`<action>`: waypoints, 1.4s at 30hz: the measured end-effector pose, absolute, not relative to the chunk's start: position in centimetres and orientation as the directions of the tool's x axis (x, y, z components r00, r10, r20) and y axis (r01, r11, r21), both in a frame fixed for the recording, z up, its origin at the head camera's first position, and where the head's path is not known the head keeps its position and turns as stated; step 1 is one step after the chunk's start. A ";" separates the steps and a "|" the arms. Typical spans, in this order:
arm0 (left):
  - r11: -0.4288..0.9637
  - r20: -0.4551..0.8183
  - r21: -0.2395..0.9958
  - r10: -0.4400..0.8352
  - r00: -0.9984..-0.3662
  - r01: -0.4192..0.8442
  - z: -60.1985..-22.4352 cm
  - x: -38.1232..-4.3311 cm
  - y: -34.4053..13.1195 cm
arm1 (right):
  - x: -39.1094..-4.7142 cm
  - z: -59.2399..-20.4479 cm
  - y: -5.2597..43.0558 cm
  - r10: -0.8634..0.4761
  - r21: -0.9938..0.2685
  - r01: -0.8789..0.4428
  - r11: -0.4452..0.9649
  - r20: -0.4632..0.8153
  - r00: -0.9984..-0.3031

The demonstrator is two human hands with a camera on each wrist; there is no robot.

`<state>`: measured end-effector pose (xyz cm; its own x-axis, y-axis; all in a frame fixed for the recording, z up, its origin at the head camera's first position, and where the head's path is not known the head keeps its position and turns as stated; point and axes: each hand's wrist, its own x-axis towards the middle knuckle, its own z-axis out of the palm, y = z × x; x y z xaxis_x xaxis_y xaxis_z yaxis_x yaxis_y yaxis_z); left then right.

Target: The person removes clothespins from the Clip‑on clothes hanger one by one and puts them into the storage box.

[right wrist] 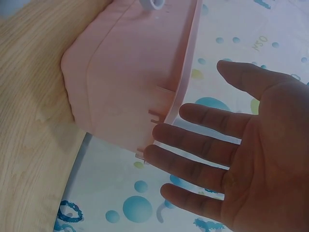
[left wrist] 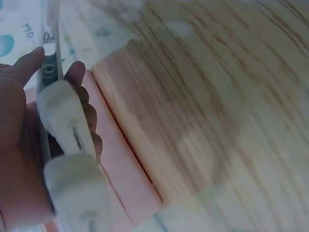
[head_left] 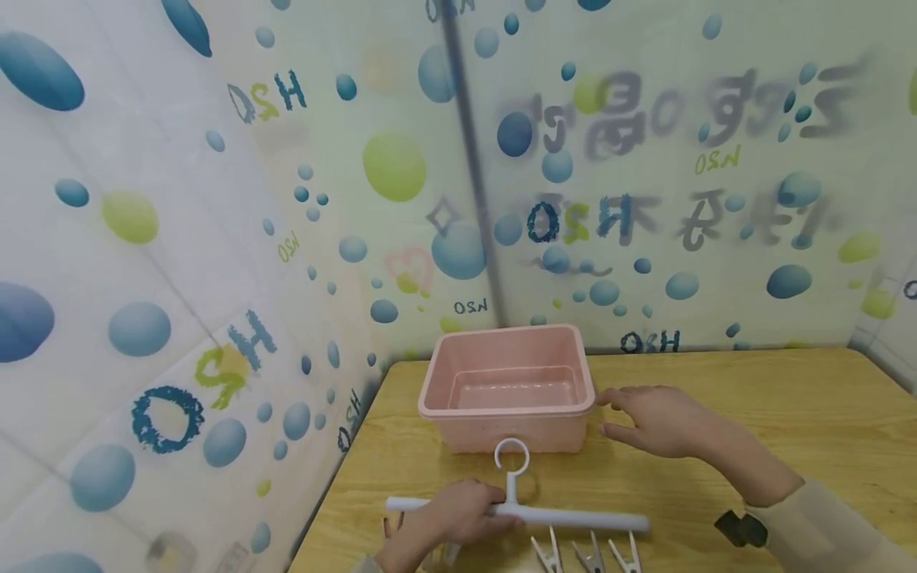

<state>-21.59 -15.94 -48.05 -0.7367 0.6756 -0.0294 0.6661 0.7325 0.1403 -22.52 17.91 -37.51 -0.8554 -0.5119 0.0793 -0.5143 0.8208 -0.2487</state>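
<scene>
A white clip hanger with a round hook is held level above the table, its several clips hanging below the bar. My left hand grips its bar just left of the hook; in the left wrist view, fingers and thumb close round it, with pale clips near the camera. Behind the hanger stands an empty pink plastic basin. My right hand is beside the basin's right wall with straight, spread fingers. In the right wrist view its fingertips are close to the basin's rim; I cannot tell whether they touch.
The wooden table extends to the right of the basin. A curtain printed with blue and green dots hangs behind it, and more of the same print covers the left side. A dark object sits at the right sleeve's cuff.
</scene>
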 end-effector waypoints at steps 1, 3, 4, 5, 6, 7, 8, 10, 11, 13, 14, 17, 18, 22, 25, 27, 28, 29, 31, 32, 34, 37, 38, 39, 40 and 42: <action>0.735 -0.029 0.132 0.674 -0.738 0.665 -48.1 -21.5 -15.9 | -22.5 -37.5 17.9 -0.512 -0.251 -0.514 0.820 0.078 -0.855; 0.733 -0.023 0.113 0.677 -0.735 0.671 -48.0 -21.4 -15.8 | -22.5 -37.5 17.9 -0.512 -0.254 -0.514 0.820 0.076 -0.855; 0.733 -0.021 0.104 0.677 -0.736 0.672 -48.0 -21.4 -15.8 | -22.5 -37.5 17.8 -0.513 -0.255 -0.514 0.819 0.077 -0.855; 0.732 -0.015 0.091 0.679 -0.734 0.675 -47.9 -21.3 -15.7 | -22.4 -37.6 17.8 -0.513 -0.254 -0.514 0.819 0.077 -0.855; 0.731 -0.009 0.080 0.681 -0.733 0.678 -47.8 -21.3 -15.7 | -22.4 -37.6 17.8 -0.514 -0.253 -0.515 0.819 0.078 -0.854; 0.730 -0.006 0.069 0.682 -0.731 0.680 -47.7 -21.3 -15.6 | -22.4 -37.6 17.8 -0.515 -0.254 -0.517 0.818 0.079 -0.854; 0.729 -0.003 0.060 0.683 -0.730 0.682 -47.6 -21.2 -15.6 | -22.4 -37.6 17.8 -0.515 -0.253 -0.517 0.817 0.080 -0.853; 0.731 0.006 0.039 0.681 -0.732 0.681 -47.3 -21.1 -15.5 | -22.4 -37.6 17.8 -0.517 -0.254 -0.519 0.816 0.081 -0.852; 0.733 0.009 0.032 0.680 -0.733 0.680 -47.3 -21.1 -15.4 | -22.4 -37.6 17.9 -0.517 -0.254 -0.519 0.816 0.081 -0.852; 0.736 0.012 0.022 0.676 -0.737 0.676 -47.1 -21.1 -15.3 | -22.3 -37.5 17.8 -0.516 -0.257 -0.518 0.816 0.080 -0.853; 0.739 0.013 0.017 0.673 -0.739 0.673 -47.0 -21.0 -15.3 | -22.3 -37.6 17.8 -0.515 -0.255 -0.517 0.817 0.078 -0.853; 0.741 0.013 0.005 0.671 -0.741 0.671 -46.8 -21.0 -15.2 | -22.3 -37.6 17.8 -0.515 -0.251 -0.514 0.820 0.071 -0.855; 0.739 0.013 0.007 0.673 -0.739 0.673 -46.8 -21.0 -15.1 | -22.3 -37.6 17.8 -0.515 -0.251 -0.513 0.821 0.067 -0.855; 0.738 0.019 0.007 0.675 -0.738 0.675 -46.3 -20.9 -15.1 | -22.2 -37.7 17.6 -0.514 -0.260 -0.506 0.822 0.044 -0.857; 0.741 0.029 -0.001 0.671 -0.741 0.672 -45.8 -20.8 -15.0 | -22.2 -37.8 17.6 -0.515 -0.265 -0.505 0.821 0.038 -0.857; 0.740 0.051 -0.013 0.673 -0.738 0.673 -45.5 -20.8 -15.0 | -22.2 -37.9 17.5 -0.518 -0.263 -0.509 0.819 0.042 -0.855; 0.736 0.064 -0.016 0.676 -0.734 0.677 -45.3 -20.9 -15.0 | -22.2 -38.0 17.5 -0.518 -0.260 -0.510 0.820 0.045 -0.854; 0.732 0.079 -0.024 0.680 -0.729 0.681 -45.2 -21.0 -15.0 | -22.3 -38.0 17.6 -0.516 -0.258 -0.510 0.821 0.048 -0.855; 0.726 0.111 -0.037 0.686 -0.719 0.687 -44.9 -21.3 -15.0 | -22.3 -38.0 17.6 -0.515 -0.254 -0.511 0.821 0.054 -0.855; 0.723 0.125 -0.045 0.688 -0.715 0.689 -44.6 -21.4 -15.1 | -22.3 -38.0 17.6 -0.516 -0.253 -0.512 0.821 0.059 -0.855; 0.726 0.135 -0.050 0.686 -0.716 0.686 -44.1 -21.7 -15.1 | -22.3 -37.8 17.7 -0.515 -0.253 -0.514 0.819 0.070 -0.854; 0.741 0.122 -0.027 0.669 -0.733 0.671 -43.2 -22.1 -15.2 | -22.3 -37.5 17.9 -0.512 -0.261 -0.515 0.817 0.083 -0.855; 0.746 0.116 -0.017 0.663 -0.740 0.665 -42.8 -22.3 -15.2 | -22.3 -37.4 17.9 -0.510 -0.266 -0.514 0.816 0.087 -0.856; 0.753 0.106 0.001 0.654 -0.749 0.658 -42.5 -22.4 -15.3 | -22.3 -37.3 18.0 -0.509 -0.269 -0.514 0.815 0.092 -0.856; 0.759 0.100 0.017 0.646 -0.757 0.650 -42.2 -22.5 -15.4 | -22.3 -37.2 18.1 -0.508 -0.272 -0.514 0.814 0.097 -0.856; 0.765 0.102 0.041 0.637 -0.764 0.643 -41.6 -22.7 -15.5 | -22.3 -37.0 18.3 -0.508 -0.272 -0.516 0.812 0.105 -0.855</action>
<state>-22.66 -15.52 -41.59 -0.7643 0.6368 0.1019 0.6428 0.7649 0.0412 -22.31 18.26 -37.01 -0.8549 -0.5081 0.1048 -0.5161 0.8123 -0.2716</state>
